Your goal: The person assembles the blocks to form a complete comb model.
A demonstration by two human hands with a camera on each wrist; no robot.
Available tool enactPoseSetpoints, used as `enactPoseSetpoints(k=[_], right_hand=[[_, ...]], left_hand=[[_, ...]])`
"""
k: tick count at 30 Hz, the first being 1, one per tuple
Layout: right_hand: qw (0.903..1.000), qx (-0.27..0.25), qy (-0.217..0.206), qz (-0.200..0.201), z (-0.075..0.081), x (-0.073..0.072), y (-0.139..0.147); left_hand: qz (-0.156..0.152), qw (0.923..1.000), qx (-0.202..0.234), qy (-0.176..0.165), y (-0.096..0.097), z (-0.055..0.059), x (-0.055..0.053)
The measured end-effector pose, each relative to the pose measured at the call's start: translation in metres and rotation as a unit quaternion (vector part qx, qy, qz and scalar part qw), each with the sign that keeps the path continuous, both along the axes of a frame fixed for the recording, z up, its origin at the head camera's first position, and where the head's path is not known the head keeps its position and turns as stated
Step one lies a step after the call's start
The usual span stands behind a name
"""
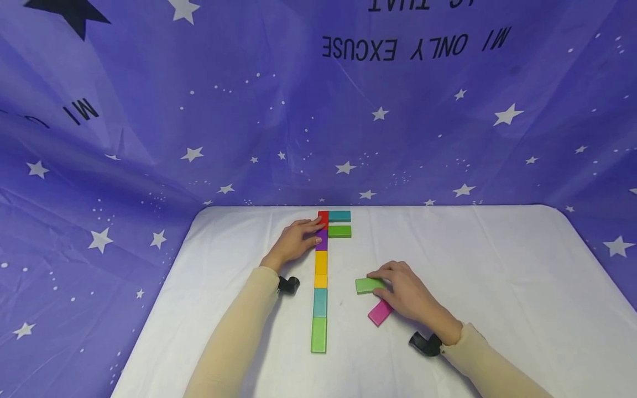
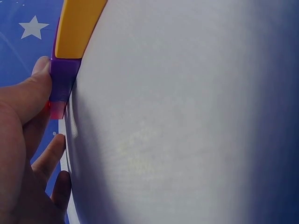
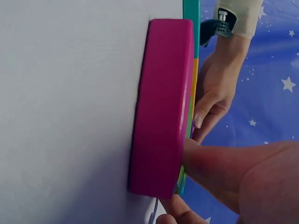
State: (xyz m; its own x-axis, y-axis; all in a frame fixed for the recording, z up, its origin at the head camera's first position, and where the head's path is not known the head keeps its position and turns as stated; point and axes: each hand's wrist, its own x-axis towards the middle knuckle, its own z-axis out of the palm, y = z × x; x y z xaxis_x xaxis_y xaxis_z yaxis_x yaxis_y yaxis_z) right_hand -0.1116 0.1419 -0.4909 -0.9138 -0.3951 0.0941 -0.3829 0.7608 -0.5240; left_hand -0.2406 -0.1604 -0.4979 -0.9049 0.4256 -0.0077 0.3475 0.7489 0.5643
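Observation:
A straight column of flat coloured blocks lies on the white cloth in the head view. My left hand [image 1: 293, 240] is at its far end, fingertips on the red block [image 1: 324, 218] and thumb at the side of the purple block [image 1: 322, 241]. The left wrist view shows the thumb against the purple block [image 2: 64, 77], other fingers spread beyond it. My right hand [image 1: 410, 293] pinches a light green block [image 1: 367, 286] between thumb and fingers, to the right of the column. Partly under that hand lies a magenta block [image 1: 380, 313], large and close in the right wrist view.
Down the column come yellow [image 1: 320, 262], teal [image 1: 320, 302] and green [image 1: 319, 334] blocks. A teal block [image 1: 340, 216] and a green block [image 1: 340, 231] stick out rightward at its far end. The white table [image 1: 497, 276] meets a blue star-printed curtain [image 1: 408, 121] behind.

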Motion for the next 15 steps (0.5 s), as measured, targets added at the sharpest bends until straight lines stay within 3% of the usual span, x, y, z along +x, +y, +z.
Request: enactPoseSetpoints(k=[4,8,15], right_hand=[[1.0,0.002,-0.005,-0.007,0.0,0.0,-0.001],[0.999,0.007,-0.018,-0.041,0.003,0.001,-0.008],[0.9933,0.057,-0.05,-0.087,0.006,0.005,-0.023]], left_hand=[[-0.001,1.0,-0.001,-0.001,0.0,0.0,0.001],[0.0,1.0,0.0,0.004,0.0,0.001,0.002],[-0.001,1.0,0.002,0.003,0.001,0.0,0.001]])
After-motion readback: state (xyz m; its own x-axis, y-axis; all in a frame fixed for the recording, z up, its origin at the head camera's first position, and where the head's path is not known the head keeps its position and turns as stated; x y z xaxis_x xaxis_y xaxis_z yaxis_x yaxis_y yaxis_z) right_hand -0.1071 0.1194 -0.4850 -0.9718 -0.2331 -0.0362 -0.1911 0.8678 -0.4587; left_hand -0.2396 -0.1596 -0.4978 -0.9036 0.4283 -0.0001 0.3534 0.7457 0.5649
